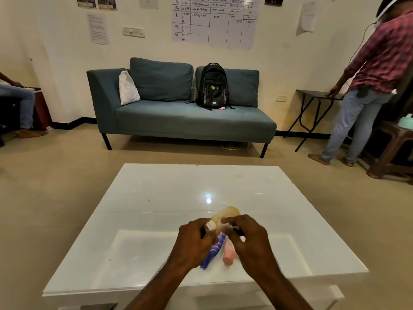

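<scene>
Over the glossy white table [156, 198] both my hands hold a small yellowish translucent bottle [226, 213] with a white cap [211, 225]. My left hand [194, 240] grips the cap end with curled fingers. My right hand [248, 238] pinches a white wad, perhaps cotton or tissue [224, 224], against the bottle's side. Under my hands a blue patterned cloth [212, 253] and a pink bottle [229, 256] lie on the table, both partly hidden by my fingers.
A blue-grey sofa [178, 121] stands against the far wall with a black backpack [213, 86] and a white cushion [128, 88]. A person in a plaid shirt [366, 86] stands at a folding table [317, 95] on the right. Another person sits at far left [20, 101].
</scene>
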